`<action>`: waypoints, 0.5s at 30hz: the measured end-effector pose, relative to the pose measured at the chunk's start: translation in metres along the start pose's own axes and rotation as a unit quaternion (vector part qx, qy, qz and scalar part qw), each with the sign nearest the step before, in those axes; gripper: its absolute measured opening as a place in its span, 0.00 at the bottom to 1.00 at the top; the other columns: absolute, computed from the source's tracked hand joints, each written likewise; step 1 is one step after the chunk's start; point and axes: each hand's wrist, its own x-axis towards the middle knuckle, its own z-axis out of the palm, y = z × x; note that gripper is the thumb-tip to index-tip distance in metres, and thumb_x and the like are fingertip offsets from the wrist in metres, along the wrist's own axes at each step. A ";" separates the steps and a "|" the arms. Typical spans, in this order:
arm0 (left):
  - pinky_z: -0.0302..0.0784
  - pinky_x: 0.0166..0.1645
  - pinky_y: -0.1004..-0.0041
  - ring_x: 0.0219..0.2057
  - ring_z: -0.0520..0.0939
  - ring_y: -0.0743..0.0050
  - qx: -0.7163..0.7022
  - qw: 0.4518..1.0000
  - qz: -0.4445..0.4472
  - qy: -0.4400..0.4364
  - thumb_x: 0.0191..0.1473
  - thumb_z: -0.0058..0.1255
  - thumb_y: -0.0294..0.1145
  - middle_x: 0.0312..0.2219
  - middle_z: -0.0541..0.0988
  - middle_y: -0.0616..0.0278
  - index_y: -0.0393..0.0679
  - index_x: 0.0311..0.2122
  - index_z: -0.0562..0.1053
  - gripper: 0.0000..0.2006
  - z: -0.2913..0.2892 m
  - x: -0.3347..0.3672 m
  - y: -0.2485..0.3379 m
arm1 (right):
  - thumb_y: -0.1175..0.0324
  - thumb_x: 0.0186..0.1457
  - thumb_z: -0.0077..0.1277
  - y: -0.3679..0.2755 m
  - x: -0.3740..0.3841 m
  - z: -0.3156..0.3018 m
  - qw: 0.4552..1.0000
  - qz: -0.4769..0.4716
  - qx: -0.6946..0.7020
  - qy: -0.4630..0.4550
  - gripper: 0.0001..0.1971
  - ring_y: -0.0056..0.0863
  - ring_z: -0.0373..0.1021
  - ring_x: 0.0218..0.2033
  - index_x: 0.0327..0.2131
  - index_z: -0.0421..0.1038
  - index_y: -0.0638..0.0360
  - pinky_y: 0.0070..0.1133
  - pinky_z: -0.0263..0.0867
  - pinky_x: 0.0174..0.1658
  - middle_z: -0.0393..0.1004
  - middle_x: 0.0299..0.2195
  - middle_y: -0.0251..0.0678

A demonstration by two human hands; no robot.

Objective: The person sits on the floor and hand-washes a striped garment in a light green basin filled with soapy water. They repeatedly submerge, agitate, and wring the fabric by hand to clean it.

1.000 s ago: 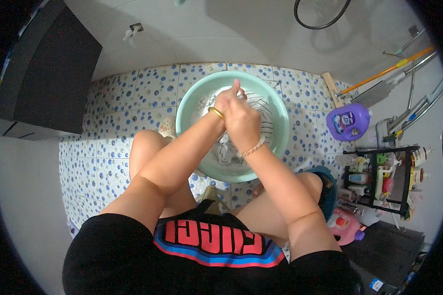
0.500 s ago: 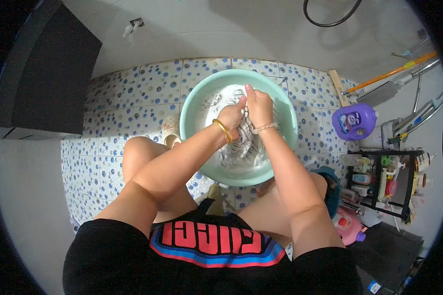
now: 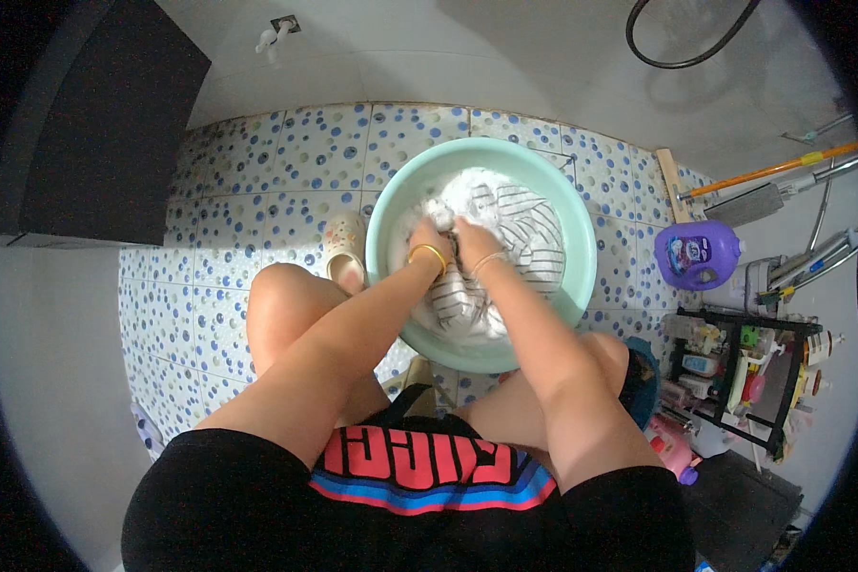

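A mint-green basin (image 3: 584, 272) stands on the floor between my legs. Inside it lies a wet white cloth with dark stripes (image 3: 532, 229), bunched near the middle and spread toward the right, with white suds (image 3: 467, 183) along its far side. My left hand (image 3: 429, 238), below a gold bangle, has its fingers closed on the bunched fabric. Close beside it, my right hand (image 3: 475, 243) with a pale braided bracelet also grips the cloth. Both hands are low in the basin, slightly blurred, and their fingertips are partly hidden by fabric and foam.
A cream clog (image 3: 344, 250) is left of the basin. To the right stand a purple jug (image 3: 698, 255), a black rack (image 3: 799, 367) of bottles, a pink bottle (image 3: 670, 448) and long-handled tools (image 3: 772, 172). A dark cabinet (image 3: 114, 124) occupies the far left.
My hands have come down into the basin, toward its left middle, from a higher position above the cloth. More striped fabric shows spread on the right. The whole view has shifted slightly.
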 end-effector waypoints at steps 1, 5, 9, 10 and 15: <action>0.61 0.47 0.66 0.44 0.67 0.50 -0.035 0.999 -0.006 0.021 0.45 0.44 0.33 0.40 0.67 0.42 0.36 0.44 0.60 0.20 0.003 -0.001 0.004 | 0.71 0.47 0.36 0.007 0.006 -0.006 1.000 -0.006 0.022 -0.003 0.11 0.43 0.64 0.37 0.36 0.59 0.63 0.31 0.61 0.38 0.65 0.34 0.49; 0.63 0.45 0.67 0.42 0.69 0.51 -0.138 0.988 -0.017 0.063 0.48 0.38 0.36 0.37 0.70 0.44 0.34 0.40 0.64 0.17 0.013 0.007 0.016 | 0.72 0.48 0.33 0.001 0.013 0.015 0.972 0.098 -0.099 0.191 0.10 0.41 0.64 0.37 0.32 0.64 0.65 0.31 0.60 0.38 0.67 0.33 0.48; 0.65 0.42 0.68 0.38 0.71 0.55 -0.211 0.975 -0.065 0.017 0.50 0.36 0.37 0.36 0.71 0.46 0.33 0.40 0.65 0.18 0.004 0.007 0.023 | 0.70 0.49 0.35 0.006 0.005 -0.003 0.998 0.018 0.022 0.055 0.09 0.44 0.65 0.33 0.30 0.64 0.62 0.31 0.61 0.36 0.68 0.29 0.51; 0.66 0.40 0.69 0.37 0.72 0.57 -0.193 0.979 -0.063 0.004 0.50 0.35 0.37 0.36 0.71 0.47 0.33 0.40 0.65 0.17 0.007 0.002 0.028 | 0.64 0.50 0.37 0.020 0.012 -0.005 0.999 0.049 0.007 0.013 0.12 0.46 0.65 0.32 0.31 0.63 0.63 0.33 0.60 0.35 0.68 0.28 0.52; 0.67 0.37 0.70 0.34 0.73 0.67 -0.314 0.943 0.097 -0.048 0.50 0.37 0.40 0.33 0.72 0.53 0.36 0.39 0.65 0.17 0.054 0.078 -0.017 | 0.58 0.51 0.35 -0.037 -0.004 -0.030 0.959 0.027 0.172 0.226 0.16 0.50 0.64 0.28 0.28 0.64 0.65 0.35 0.59 0.32 0.68 0.24 0.52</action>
